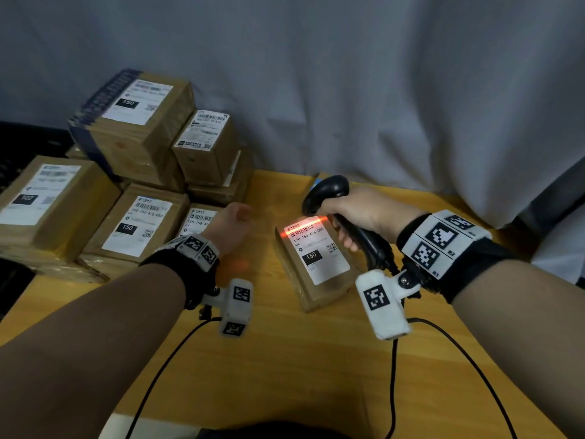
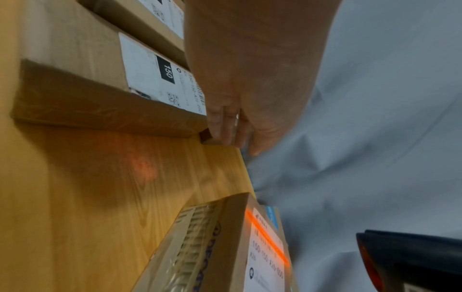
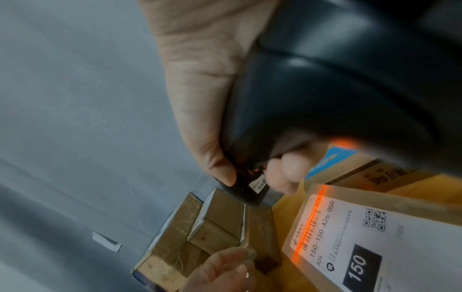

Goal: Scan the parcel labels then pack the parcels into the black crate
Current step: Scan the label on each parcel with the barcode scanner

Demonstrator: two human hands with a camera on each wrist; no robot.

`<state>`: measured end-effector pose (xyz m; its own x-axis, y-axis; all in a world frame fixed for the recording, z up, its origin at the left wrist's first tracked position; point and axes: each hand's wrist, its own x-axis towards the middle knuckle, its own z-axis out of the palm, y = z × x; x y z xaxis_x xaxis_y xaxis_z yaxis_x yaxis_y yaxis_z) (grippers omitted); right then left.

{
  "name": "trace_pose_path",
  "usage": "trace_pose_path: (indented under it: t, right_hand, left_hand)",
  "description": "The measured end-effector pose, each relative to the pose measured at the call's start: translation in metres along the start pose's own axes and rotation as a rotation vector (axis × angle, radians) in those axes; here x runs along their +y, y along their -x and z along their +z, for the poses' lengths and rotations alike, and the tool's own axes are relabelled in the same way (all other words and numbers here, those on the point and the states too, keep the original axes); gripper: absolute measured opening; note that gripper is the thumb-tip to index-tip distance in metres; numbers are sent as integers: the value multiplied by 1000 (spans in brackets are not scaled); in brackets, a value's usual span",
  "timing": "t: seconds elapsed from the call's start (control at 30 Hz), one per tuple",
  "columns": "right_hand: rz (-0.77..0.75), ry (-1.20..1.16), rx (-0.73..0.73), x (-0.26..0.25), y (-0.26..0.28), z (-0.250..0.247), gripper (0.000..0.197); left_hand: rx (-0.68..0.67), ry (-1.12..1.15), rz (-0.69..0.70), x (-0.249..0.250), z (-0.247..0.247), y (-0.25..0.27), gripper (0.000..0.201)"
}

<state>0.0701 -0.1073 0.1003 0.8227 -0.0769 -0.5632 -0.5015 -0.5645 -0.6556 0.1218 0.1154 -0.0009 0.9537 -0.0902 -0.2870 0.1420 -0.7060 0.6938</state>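
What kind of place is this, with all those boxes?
Probably a parcel packing station: labelled cardboard parcels stacked on a wooden table, and the right hand holding a barcode scanner over one parcel's label.

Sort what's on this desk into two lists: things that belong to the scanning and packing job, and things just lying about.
Part of the job:
- black handheld barcode scanner, gripped by the right hand
- flat brown cardboard parcel under the orange scan line
- stacked brown labelled parcels
- left hand, empty, near the stack

Lying about:
- grey backdrop cloth
- yellow wooden table
- black trailing cables
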Motion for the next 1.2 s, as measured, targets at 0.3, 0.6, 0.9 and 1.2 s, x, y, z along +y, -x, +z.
trace_pose_path:
  t: [0.3,0.6,0.9,1.2]
  right_hand:
    - [41,25,-41,1,-4,7,31]
    - [-161,-90,248,15,-17,10,7]
    - [159,-300,132,95,-27,33,12]
    - [-135,-562,247,45,-14,84,41]
  left_hand:
    - [-8,1,-7,0,0,2,39]
    - [-81,-33,-62,10,4,11,44]
    - [-603,69,-290,27,50,40,58]
    - [-242,481,-280,14,3,44,76]
